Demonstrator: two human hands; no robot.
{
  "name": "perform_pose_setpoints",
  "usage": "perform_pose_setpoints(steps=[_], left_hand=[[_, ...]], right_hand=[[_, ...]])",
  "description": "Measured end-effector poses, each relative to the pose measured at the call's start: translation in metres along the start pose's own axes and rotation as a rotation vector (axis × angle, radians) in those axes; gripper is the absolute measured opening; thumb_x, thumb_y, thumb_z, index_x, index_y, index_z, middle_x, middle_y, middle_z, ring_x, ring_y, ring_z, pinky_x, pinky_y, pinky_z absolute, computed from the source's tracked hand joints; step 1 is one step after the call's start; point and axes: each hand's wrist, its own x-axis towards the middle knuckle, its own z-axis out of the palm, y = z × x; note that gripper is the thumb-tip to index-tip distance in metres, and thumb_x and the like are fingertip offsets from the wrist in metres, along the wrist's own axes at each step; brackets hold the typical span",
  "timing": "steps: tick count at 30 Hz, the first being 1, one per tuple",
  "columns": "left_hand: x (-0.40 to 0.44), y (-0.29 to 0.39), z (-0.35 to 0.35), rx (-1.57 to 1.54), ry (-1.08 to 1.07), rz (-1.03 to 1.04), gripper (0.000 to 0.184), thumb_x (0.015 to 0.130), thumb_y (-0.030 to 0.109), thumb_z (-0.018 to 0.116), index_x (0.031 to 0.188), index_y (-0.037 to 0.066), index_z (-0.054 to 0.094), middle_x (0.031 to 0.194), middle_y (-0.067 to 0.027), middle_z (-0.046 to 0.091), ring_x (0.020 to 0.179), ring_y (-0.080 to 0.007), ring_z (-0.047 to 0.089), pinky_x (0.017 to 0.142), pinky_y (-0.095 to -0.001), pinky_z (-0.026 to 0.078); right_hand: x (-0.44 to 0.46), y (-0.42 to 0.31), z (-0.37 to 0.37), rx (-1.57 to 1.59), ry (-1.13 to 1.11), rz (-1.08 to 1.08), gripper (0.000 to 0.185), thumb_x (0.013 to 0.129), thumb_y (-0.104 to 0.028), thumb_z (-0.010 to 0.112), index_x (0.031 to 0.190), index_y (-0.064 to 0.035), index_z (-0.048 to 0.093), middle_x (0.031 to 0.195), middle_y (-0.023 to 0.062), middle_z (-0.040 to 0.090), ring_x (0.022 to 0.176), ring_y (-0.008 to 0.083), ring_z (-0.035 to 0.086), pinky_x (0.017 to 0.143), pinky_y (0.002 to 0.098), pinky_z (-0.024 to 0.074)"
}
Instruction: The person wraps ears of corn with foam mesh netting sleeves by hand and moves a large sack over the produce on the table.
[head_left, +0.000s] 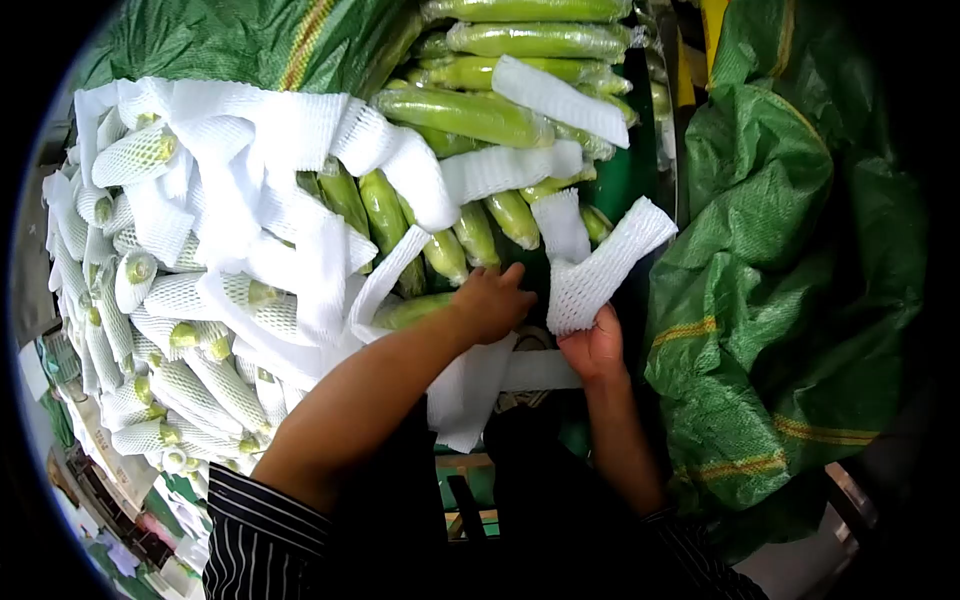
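Note:
My left hand (492, 305) reaches in among long green vegetables wrapped in clear film. Its fingers are curled at the lower end of one long green vegetable (476, 236); part of the grip is hidden behind the hand. To the right, my right hand (594, 346) pinches the lower end of a white foam net sleeve (606, 268), which stands up tilted to the right and looks hollow. Another white foam sleeve (460, 392) lies below my left wrist. Under my left forearm part of a further green vegetable (415, 311) shows.
Many vegetables in foam sleeves (190, 390) are piled at left, with loose white sleeves (225, 150) over them. More film-wrapped vegetables (540, 40) lie stacked at the back. Green woven sacking (770, 270) bulges along the right side, and more green sacking (230, 45) covers the back left.

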Motion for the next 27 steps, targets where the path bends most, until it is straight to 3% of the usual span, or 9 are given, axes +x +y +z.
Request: perform_pose_setpoints(steps=[5,10,12,17,18,21,25,26,27], left_hand=[[-0.045,0.02,-0.024,-0.137,0.326,0.108,0.027,0.079,0.032,0.071,0.102,0.017,0.07,0.108,-0.0036,0.065,0.105,-0.0283,0.054,0.091,-0.0453,0.043],[-0.119,0.001,-0.058,-0.295,0.563,0.123,0.03,0.069,-0.001,0.073,0.098,0.01,0.07,0.104,-0.0064,0.064,0.096,-0.0323,0.053,0.083,-0.0407,0.045],[-0.141,-0.006,-0.063,-0.342,0.588,0.038,0.032,0.07,-0.003,0.072,0.101,0.007,0.07,0.105,-0.008,0.063,0.097,-0.033,0.053,0.085,-0.0401,0.045],[-0.178,-0.008,-0.055,-0.673,0.691,-0.111,0.045,0.072,-0.007,0.068,0.116,0.004,0.066,0.119,-0.012,0.06,0.106,-0.033,0.053,0.099,-0.0403,0.041],[-0.185,0.001,-0.062,-0.95,0.664,-0.169,0.045,0.08,-0.004,0.064,0.125,0.003,0.062,0.131,-0.0117,0.057,0.121,-0.0307,0.051,0.109,-0.0422,0.036],[-0.19,-0.004,-0.058,-1.837,0.742,-0.072,0.039,0.091,0.006,0.062,0.13,0.003,0.059,0.13,-0.0084,0.059,0.126,-0.027,0.052,0.113,-0.0425,0.034],[-0.195,-0.063,0.014,-2.033,0.902,-0.619,0.029,0.098,0.016,0.06,0.124,0.005,0.058,0.12,-0.0072,0.064,0.109,-0.0201,0.063,0.092,-0.0359,0.053],[-0.194,-0.067,0.012,-1.805,0.811,-0.968,0.025,0.098,0.017,0.059,0.121,0.005,0.059,0.119,-0.008,0.064,0.102,-0.0178,0.064,0.079,-0.0319,0.055],[-0.206,-0.094,0.046,-1.319,0.466,-0.949,0.027,0.096,0.014,0.059,0.121,0.005,0.059,0.116,-0.0114,0.065,0.097,-0.0255,0.065,0.079,-0.038,0.053]], right_hand=[[-0.002,0.017,0.007,-0.043,-0.281,0.192,0.043,0.103,-0.03,0.049,0.139,-0.0064,0.045,0.13,0.0109,0.059,0.119,0.0225,0.059,0.1,0.0394,0.0497],[0.009,0.043,0.086,-0.249,-0.588,0.194,0.063,0.099,-0.038,0.057,0.148,-0.0059,0.035,0.132,0.0157,0.059,0.118,0.0257,0.061,0.1,0.0409,0.0511],[0.016,0.056,0.103,0.115,-0.584,0.287,0.064,0.096,-0.036,0.064,0.146,-0.0029,0.039,0.128,0.0115,0.061,0.116,0.0214,0.061,0.1,0.0381,0.0511],[0.018,0.116,0.104,-0.245,-0.455,0.224,0.041,0.097,-0.026,0.062,0.13,-0.0047,0.052,0.121,0.0061,0.062,0.108,0.0138,0.061,0.097,0.0296,0.0502],[0.013,0.121,0.112,-0.254,-0.442,0.12,0.039,0.097,-0.024,0.061,0.13,-0.005,0.052,0.119,0.0056,0.062,0.108,0.0135,0.061,0.097,0.0293,0.0497],[0.022,0.13,0.121,-0.444,-0.313,0.056,0.032,0.1,-0.019,0.056,0.129,-0.0059,0.052,0.113,0.0045,0.062,0.103,0.0136,0.061,0.096,0.0287,0.0484],[0.036,0.158,0.113,-0.486,-0.115,0.221,0.02,0.102,-0.02,0.058,0.112,-0.0044,0.065,0.102,0.0052,0.065,0.092,0.0143,0.063,0.082,0.0282,0.051],[0.045,0.178,0.091,-0.758,-0.11,0.185,0.022,0.102,-0.022,0.057,0.113,-0.0045,0.064,0.099,0.0059,0.066,0.091,0.0152,0.062,0.081,0.0289,0.0503],[0.052,0.195,0.071,-1.027,-0.099,0.14,0.023,0.102,-0.024,0.057,0.114,-0.0047,0.064,0.095,0.0066,0.066,0.089,0.016,0.062,0.08,0.0296,0.0497]])
